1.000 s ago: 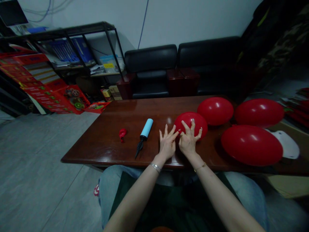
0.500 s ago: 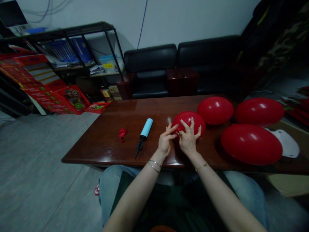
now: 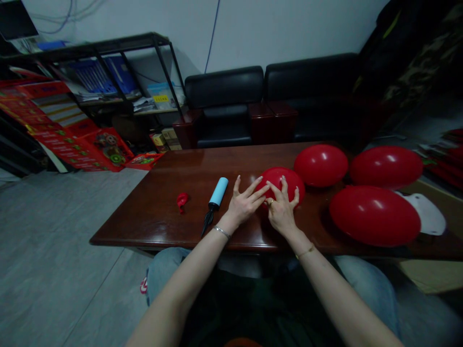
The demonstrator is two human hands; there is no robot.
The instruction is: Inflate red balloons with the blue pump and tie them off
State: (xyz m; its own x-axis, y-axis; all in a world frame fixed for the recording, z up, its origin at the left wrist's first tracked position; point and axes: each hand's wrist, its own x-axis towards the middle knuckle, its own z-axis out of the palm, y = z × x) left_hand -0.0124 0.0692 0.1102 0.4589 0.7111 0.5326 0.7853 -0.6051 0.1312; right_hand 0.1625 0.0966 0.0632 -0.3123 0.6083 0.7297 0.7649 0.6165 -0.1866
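Note:
A round red balloon rests on the brown table, partly covered by both hands. My right hand lies over its near side, some fingers spread on the surface and the index finger bent inward; the balloon's neck is hidden. My left hand is at the balloon's left side, fingers spread, its fingertips near the right hand's fingers. Left of my hands lies a hand pump with a light blue barrel and black nozzle. Farther left is a small uninflated red balloon.
On the table's right stand more inflated balloons: one behind, one at the far right and a large one nearer. A white object lies beside them. Behind the table is a black sofa.
My left hand has opened out, its fingers spreading and its wrist shifting left. My right hand stays on the balloon with little movement.

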